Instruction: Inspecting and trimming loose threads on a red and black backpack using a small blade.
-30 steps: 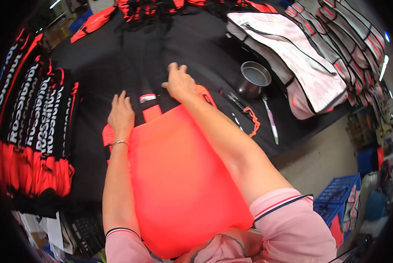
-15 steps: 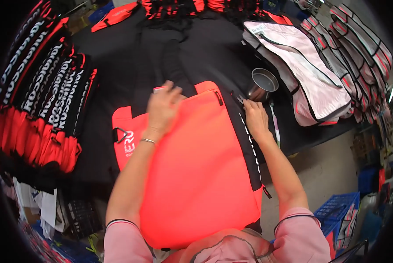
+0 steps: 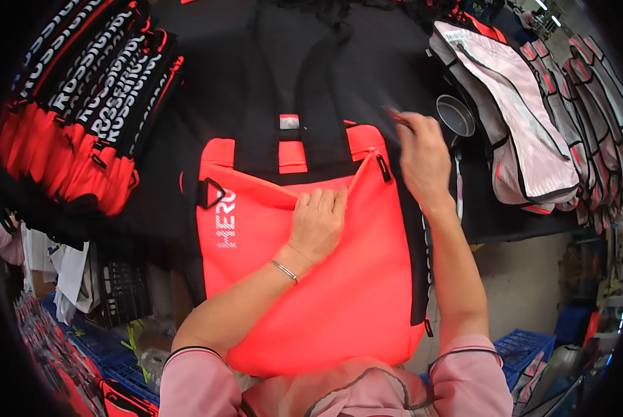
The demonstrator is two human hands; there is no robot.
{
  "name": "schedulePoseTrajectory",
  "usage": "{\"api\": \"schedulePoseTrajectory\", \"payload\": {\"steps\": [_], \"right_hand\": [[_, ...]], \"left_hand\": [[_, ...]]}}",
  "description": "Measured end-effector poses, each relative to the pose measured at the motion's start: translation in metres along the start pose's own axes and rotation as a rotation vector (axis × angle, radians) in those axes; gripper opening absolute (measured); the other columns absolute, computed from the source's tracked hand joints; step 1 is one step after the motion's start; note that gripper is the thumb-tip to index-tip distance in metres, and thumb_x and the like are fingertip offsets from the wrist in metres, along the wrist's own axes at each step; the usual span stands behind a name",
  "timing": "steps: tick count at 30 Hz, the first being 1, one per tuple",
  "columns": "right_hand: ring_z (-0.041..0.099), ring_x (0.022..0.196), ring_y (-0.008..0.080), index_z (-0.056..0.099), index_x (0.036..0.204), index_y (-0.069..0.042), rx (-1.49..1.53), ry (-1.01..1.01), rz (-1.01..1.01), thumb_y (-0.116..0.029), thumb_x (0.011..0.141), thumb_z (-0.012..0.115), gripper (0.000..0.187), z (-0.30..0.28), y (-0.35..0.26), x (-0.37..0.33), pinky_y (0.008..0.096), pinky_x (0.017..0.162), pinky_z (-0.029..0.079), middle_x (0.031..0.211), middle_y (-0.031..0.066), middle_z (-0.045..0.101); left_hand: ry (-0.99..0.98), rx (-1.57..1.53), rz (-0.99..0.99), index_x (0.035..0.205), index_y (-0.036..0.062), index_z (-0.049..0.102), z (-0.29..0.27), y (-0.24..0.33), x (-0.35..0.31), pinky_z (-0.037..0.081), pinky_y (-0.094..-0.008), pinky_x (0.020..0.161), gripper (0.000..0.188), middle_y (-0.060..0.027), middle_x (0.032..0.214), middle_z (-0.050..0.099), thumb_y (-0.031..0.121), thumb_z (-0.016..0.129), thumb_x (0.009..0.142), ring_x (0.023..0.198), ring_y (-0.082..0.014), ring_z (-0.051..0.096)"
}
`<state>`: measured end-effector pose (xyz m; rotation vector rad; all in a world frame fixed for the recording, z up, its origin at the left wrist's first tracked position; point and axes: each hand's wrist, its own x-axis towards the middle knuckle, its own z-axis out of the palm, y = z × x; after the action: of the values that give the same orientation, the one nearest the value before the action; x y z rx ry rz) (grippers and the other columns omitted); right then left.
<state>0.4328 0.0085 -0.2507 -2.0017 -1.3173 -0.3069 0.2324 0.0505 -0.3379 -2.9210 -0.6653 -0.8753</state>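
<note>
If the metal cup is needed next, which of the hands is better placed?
Probably the right hand: it is nearer the metal cup, though holding a small tool. The left hand is farther, at the orange bag's open edge.

Head view, left of a side-by-side fisheye pair worn on the person's head. Looks steeply down and forward past the wearer's own pink shirt [image 3: 200, 389] at the lower edge. Upright, unmirrored. Close range: red-orange bag [image 3: 318, 299] fills the centre; left hand [image 3: 317, 222] mid-frame, right hand [image 3: 424, 160] right of it; forearms [image 3: 459, 271] rise from below. Table [image 3: 388, 62] runs to the top edge; floor [image 3: 499, 278] lower right. Very wide; outlines bow at the dark rim.
</note>
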Motion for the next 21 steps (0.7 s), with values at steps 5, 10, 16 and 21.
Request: {"api": "schedulePoseTrajectory", "payload": {"steps": [5, 10, 16, 21], "right_hand": [[0.061, 0.105, 0.034, 0.054, 0.123, -0.006, -0.148, -0.346, 0.085, -0.022, 0.081, 0.073, 0.049, 0.031, -0.014, -0.005, 0.0427, 0.082, 0.053, 0.12, 0.0133, 0.053], [0.057, 0.114, 0.0357, 0.048, 0.132, -0.005, 0.098, -0.301, 0.152, -0.011, 0.076, 0.07, 0.06, 0.036, 0.015, -0.032, 0.0415, 0.096, 0.047, 0.126, 0.016, 0.05], [0.055, 0.12, 0.0327, 0.047, 0.134, -0.002, 0.359, -0.271, 0.262, -0.008, 0.075, 0.071, 0.064, 0.032, 0.024, -0.054, 0.0381, 0.1, 0.046, 0.128, 0.0167, 0.053], [0.055, 0.121, 0.0296, 0.049, 0.132, 0.0, 0.532, -0.21, 0.304, -0.005, 0.073, 0.073, 0.064, 0.032, 0.025, -0.06, 0.0366, 0.102, 0.045, 0.128, 0.0163, 0.054]], "left_hand": [[-0.017, 0.013, -0.023, 0.112, 0.0015, 0.064, -0.002, 0.006, 0.003, 0.038, -0.0351, 0.067, 0.03, -0.0056, 0.091, 0.058, 0.014, 0.066, 0.084, 0.08, -0.0209, 0.053], [0.061, -0.166, -0.031, 0.104, 0.0034, 0.066, -0.004, 0.013, 0.0, 0.043, -0.0343, 0.066, 0.022, -0.0059, 0.092, 0.062, 0.015, 0.067, 0.086, 0.081, -0.0209, 0.059], [0.02, -0.467, -0.294, 0.096, 0.0036, 0.065, -0.009, 0.001, 0.019, 0.052, -0.0339, 0.059, 0.012, -0.009, 0.09, 0.065, 0.012, 0.068, 0.088, 0.071, -0.0257, 0.065], [-0.008, -0.541, -0.289, 0.102, 0.0052, 0.069, -0.001, -0.01, 0.039, 0.053, -0.0345, 0.059, 0.018, -0.0077, 0.093, 0.067, 0.01, 0.072, 0.085, 0.069, -0.0242, 0.066]]}}
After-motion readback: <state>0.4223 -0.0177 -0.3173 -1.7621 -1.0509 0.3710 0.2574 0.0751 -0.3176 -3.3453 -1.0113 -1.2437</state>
